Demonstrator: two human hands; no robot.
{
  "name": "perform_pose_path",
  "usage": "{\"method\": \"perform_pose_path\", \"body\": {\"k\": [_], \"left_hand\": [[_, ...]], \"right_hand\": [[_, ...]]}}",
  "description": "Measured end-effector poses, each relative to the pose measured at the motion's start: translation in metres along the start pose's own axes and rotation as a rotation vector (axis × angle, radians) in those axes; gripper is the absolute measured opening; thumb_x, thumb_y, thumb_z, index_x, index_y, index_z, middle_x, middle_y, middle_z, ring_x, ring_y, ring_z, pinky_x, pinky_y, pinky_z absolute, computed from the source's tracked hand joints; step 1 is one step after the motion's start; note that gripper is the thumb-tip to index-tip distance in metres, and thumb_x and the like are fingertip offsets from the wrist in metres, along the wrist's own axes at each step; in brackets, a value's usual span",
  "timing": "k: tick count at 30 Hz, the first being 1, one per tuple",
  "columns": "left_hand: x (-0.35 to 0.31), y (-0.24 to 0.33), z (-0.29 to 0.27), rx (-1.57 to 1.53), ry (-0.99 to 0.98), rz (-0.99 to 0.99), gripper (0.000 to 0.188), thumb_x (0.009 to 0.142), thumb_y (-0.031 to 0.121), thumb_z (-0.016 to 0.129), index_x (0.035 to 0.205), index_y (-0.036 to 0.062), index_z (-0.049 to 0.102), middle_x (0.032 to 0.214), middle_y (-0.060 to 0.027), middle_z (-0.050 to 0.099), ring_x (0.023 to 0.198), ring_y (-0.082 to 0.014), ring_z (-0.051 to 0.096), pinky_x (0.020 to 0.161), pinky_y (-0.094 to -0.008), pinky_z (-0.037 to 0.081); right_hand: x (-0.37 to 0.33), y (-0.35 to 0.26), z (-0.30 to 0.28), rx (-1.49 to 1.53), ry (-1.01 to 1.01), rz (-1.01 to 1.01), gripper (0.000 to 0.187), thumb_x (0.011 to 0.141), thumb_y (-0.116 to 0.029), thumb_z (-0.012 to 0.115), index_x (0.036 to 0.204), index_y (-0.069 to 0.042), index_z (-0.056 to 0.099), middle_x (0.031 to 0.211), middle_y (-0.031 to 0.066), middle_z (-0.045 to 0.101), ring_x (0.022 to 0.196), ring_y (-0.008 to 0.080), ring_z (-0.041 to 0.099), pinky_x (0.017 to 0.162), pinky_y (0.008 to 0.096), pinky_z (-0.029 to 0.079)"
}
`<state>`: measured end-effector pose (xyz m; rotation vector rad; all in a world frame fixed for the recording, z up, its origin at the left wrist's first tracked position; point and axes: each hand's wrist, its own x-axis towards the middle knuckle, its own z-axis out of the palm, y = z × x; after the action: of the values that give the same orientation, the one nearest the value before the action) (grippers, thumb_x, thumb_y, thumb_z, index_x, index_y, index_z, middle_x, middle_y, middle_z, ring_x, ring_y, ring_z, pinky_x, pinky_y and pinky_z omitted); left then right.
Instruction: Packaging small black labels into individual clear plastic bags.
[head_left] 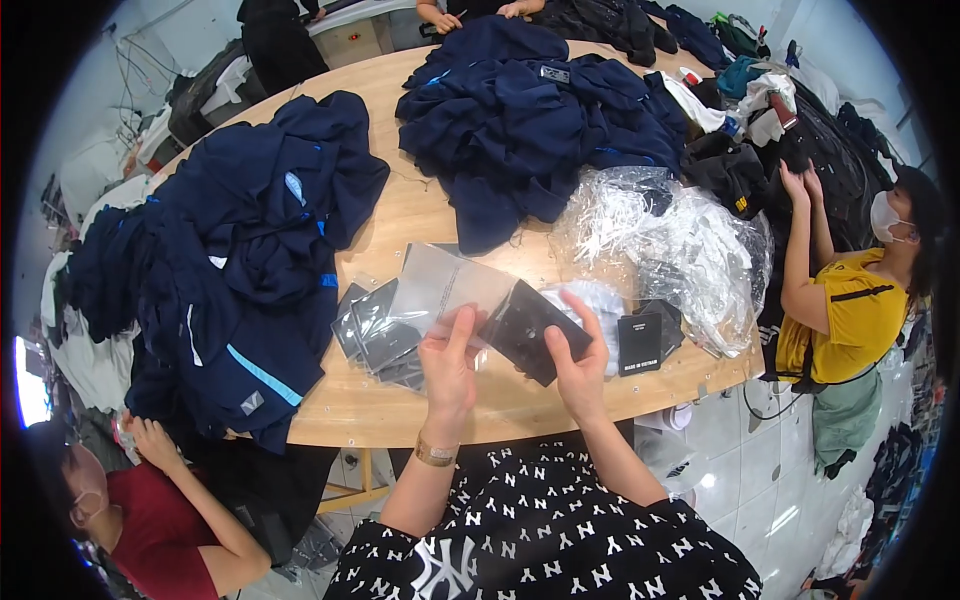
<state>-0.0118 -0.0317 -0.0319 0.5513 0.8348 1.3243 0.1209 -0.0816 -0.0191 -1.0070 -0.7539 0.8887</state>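
My left hand (pixel 450 365) pinches a small translucent plastic bag (pixel 425 285) between thumb and fingers. In my right hand (pixel 583 365) is a black card tag (pixel 532 328), its left end up against the bag's edge. I cannot tell whether the tag is inside the bag. Beneath the bag, to the left, lies a loose stack of clear-bagged black tags (pixel 372 325). Right of my right hand, more black tags (pixel 640 345) lie on the wooden table (pixel 480 425).
Dark navy garments are heaped at left (pixel 240 200) and at the far middle (pixel 500 110). A large clear bag of white strings (pixel 700 260) sits at right. One person in yellow (pixel 850 320) stands at right, another in dark red (pixel 165 540) at lower left; others are across the table.
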Motion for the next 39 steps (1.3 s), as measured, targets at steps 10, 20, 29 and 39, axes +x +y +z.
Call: {"method": "perform_pose_path", "body": {"k": [10, 20, 29, 39], "left_hand": [[0.006, 0.001, 0.009, -0.068, -0.057, -0.08, 0.016, 0.081, 0.008, 0.063, 0.094, -0.0002, 0.06, 0.088, -0.0083, 0.063, 0.077, -0.0149, 0.061, 0.067, -0.0245, 0.049], [0.026, -0.002, 0.008, 0.033, -0.122, -0.16, 0.016, 0.081, 0.013, 0.063, 0.091, 0.0004, 0.061, 0.083, -0.0073, 0.064, 0.072, -0.0129, 0.061, 0.063, -0.0237, 0.049], [0.036, 0.004, 0.02, 0.034, -0.193, -0.275, 0.021, 0.081, 0.013, 0.063, 0.097, -0.0012, 0.06, 0.089, -0.0094, 0.064, 0.074, -0.0137, 0.061, 0.065, -0.0245, 0.05], [0.055, -0.006, 0.018, 0.286, -0.172, -0.126, 0.015, 0.079, 0.01, 0.064, 0.09, -0.0012, 0.064, 0.085, -0.0067, 0.064, 0.074, -0.0111, 0.059, 0.063, -0.0219, 0.047]], "right_hand": [[0.006, 0.0, -0.014, -0.021, -0.253, 0.197, 0.02, 0.082, -0.005, 0.06, 0.1, 0.0, 0.053, 0.091, 0.005, 0.061, 0.076, 0.0054, 0.056, 0.066, 0.018, 0.046], [0.015, 0.001, -0.023, -0.05, -0.315, 0.388, 0.02, 0.085, -0.01, 0.056, 0.102, -0.005, 0.047, 0.08, 0.0051, 0.06, 0.063, 0.0082, 0.059, 0.051, 0.0216, 0.051], [0.017, 0.009, -0.02, 0.132, -0.29, 0.516, 0.02, 0.087, -0.01, 0.053, 0.103, -0.006, 0.042, 0.082, 0.0076, 0.059, 0.063, 0.0134, 0.062, 0.048, 0.028, 0.055], [0.024, 0.029, -0.019, 0.147, -0.305, 0.462, 0.022, 0.086, -0.008, 0.053, 0.103, -0.007, 0.039, 0.084, 0.0081, 0.059, 0.066, 0.0141, 0.062, 0.049, 0.0301, 0.056]]}}
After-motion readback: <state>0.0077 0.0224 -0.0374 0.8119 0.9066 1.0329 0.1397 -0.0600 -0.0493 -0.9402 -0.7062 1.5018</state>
